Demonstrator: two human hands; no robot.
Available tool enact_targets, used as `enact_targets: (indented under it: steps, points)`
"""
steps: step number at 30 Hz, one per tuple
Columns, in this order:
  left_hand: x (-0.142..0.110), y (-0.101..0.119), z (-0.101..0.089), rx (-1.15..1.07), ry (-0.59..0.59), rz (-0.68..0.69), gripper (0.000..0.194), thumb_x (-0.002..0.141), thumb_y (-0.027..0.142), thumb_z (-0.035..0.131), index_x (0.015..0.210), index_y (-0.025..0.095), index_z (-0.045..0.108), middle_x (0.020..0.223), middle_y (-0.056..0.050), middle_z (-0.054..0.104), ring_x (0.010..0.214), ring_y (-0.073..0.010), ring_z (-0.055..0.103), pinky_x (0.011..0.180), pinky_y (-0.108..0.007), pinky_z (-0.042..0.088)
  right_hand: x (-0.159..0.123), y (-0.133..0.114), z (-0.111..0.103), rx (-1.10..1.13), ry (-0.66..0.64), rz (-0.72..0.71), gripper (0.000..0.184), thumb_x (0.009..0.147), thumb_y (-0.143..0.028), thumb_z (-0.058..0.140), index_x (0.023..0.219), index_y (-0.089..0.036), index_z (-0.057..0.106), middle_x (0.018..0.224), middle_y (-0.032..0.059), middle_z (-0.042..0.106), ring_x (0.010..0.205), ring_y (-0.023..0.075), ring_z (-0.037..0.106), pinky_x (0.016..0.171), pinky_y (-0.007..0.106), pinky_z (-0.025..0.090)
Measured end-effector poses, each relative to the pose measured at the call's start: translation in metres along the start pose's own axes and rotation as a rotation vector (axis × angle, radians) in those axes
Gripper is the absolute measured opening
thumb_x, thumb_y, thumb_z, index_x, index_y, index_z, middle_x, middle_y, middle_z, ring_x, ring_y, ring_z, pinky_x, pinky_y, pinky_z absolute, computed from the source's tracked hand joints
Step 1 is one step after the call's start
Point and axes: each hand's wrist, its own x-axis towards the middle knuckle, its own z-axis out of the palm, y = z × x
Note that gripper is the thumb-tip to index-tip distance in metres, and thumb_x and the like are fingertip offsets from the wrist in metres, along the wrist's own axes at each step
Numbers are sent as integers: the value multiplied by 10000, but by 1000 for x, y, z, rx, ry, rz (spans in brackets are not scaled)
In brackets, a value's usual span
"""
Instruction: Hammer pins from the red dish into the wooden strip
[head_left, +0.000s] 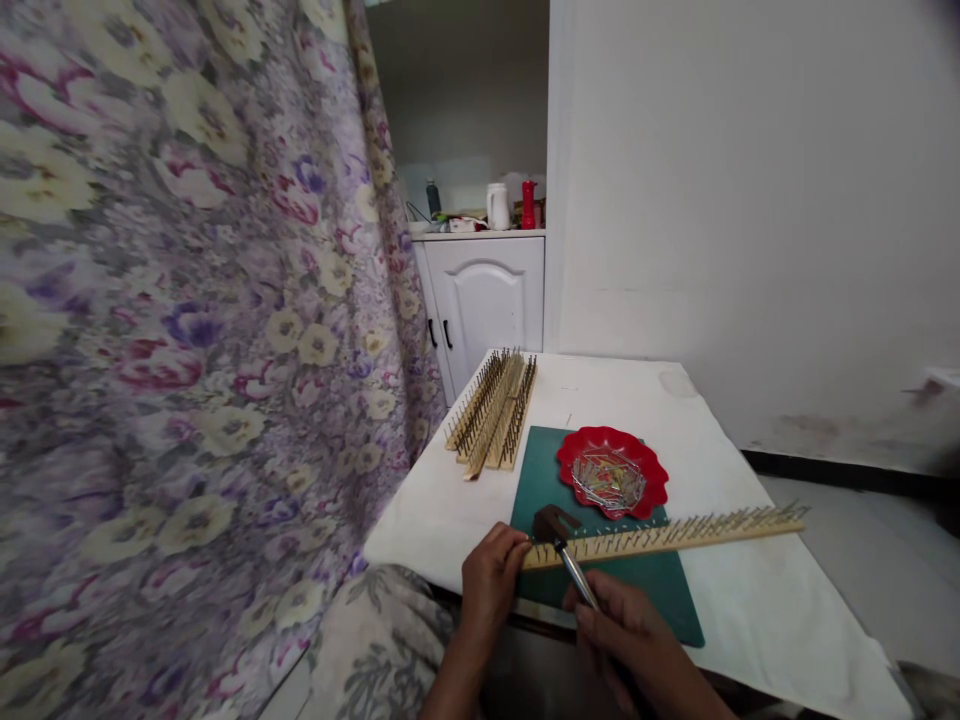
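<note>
A long wooden strip (675, 537) studded with a row of nails lies across a green cutting mat (540, 480) on the white table. My left hand (491, 585) grips the strip's left end, fingers curled over it. My right hand (630, 630) is closed round the metal handle of a small hammer (559, 535), whose dark head rests at the strip's left end. Just beyond the strip, a red scalloped dish (651, 462) holding several nails sits on the mat.
Three more nail-studded wooden strips (495, 410) lie stacked at the table's far left. A flowered curtain (187, 330) hangs close on the left. A white wall stands to the right, a white cabinet (487, 295) with bottles behind the table.
</note>
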Motion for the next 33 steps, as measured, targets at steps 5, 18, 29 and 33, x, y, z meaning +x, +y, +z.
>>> enact_targets:
  steps: [5,18,29,33]
  points:
    - [1,-3,2,-9,6,-19,185,809,236,489,662,199,595,672,15,530,656,-131,528,602,-208,381,13,1,12,-35,-1,-5,274,799,-446,545,808,-176,497,438,-97,524,245,29,324,261,141,175]
    - [0,-10,2,-21,-5,-26,189,804,236,485,635,194,558,660,15,516,657,-137,515,607,-212,379,18,8,13,-97,1,19,260,808,-441,516,833,-182,494,449,-95,545,241,42,344,269,153,172]
    - [2,-8,0,-47,6,-10,197,809,243,503,646,192,601,660,12,543,648,-134,534,603,-212,393,18,-1,10,-137,-5,11,192,836,-376,505,801,-187,494,444,-96,550,241,41,357,260,141,181]
    - [0,-5,-1,-50,6,-7,174,816,252,514,703,203,636,704,6,580,687,-138,560,636,-215,406,6,-5,5,-103,11,-13,232,837,-418,502,860,-188,487,478,-89,559,244,29,328,258,138,166]
